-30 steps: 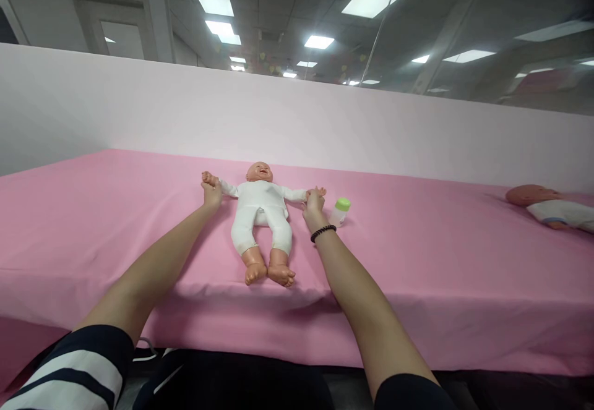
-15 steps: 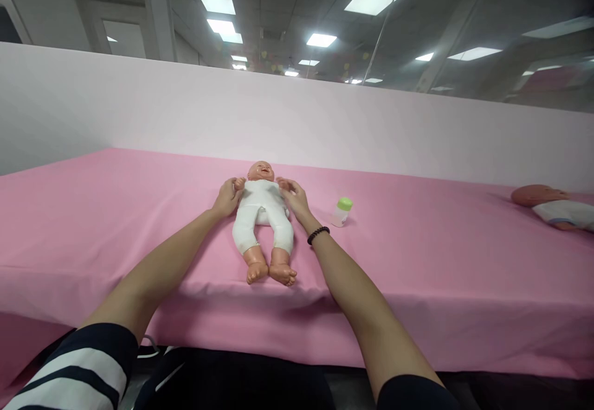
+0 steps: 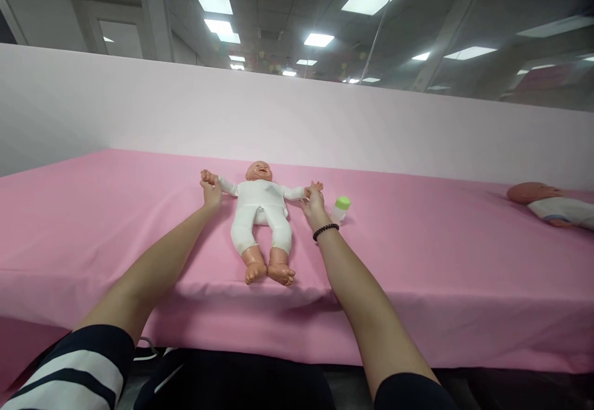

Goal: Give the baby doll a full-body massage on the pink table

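Observation:
A baby doll [image 3: 262, 195] in a white suit lies on its back on the pink-covered table [image 3: 440, 243], its head toward the back and its bare feet near the front edge. Both its arms are stretched out sideways. My left hand [image 3: 212, 193] is closed on the doll's hand at the left. At the right, my right hand [image 3: 314, 205], with a dark beaded band on the wrist, is closed on the doll's other hand. Just right of my right hand stands a small clear bottle [image 3: 341, 209] with a green cap.
A second doll [image 3: 536, 193] in white lies at the far right of the table, partly cut off by the frame. A low white wall [image 3: 297, 119] runs along the table's back edge, with glass above it.
Both my hands have moved outward, away from the doll's body. The doll's arms, earlier close to its shoulders, are now spread wide to the sides.

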`<state>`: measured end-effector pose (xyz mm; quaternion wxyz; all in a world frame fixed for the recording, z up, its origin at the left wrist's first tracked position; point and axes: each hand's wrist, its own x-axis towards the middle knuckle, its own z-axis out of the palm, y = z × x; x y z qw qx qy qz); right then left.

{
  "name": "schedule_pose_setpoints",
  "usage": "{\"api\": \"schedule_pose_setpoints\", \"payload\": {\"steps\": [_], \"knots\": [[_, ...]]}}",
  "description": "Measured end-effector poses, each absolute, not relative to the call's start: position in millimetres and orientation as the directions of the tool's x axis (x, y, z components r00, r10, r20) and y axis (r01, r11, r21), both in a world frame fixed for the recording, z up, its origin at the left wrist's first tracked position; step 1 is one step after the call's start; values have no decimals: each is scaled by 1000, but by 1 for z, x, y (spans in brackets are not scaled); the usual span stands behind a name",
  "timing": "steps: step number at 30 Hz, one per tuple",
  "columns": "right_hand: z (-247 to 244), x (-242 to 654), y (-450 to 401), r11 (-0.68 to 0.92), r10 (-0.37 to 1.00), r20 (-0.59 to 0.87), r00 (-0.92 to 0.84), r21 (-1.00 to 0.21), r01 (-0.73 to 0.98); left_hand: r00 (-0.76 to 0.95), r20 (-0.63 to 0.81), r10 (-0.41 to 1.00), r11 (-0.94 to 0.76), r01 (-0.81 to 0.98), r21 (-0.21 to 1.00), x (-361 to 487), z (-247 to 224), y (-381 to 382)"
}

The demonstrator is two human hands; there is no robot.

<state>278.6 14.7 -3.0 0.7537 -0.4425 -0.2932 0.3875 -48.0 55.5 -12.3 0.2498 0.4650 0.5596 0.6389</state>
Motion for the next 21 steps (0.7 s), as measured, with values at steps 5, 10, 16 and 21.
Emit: {"api": "schedule_pose_setpoints", "payload": {"steps": [5,10,16,21], "knots": [[17,251,5,476,876,463,135,-875,-91,372,659,654,-727,551,410,-31,-12,30],[12,237,-6,551,829,505,-239,-810,201,469,596,652,-715,641,278,-32,-7,25],[15,241,-2,545,836,540,97,-837,-41,129,670,731,-623,526,579,-34,-13,32],[8,267,14,340,858,165,487,-892,-297,-394,392,831,-350,176,920,-42,-16,58]]}}
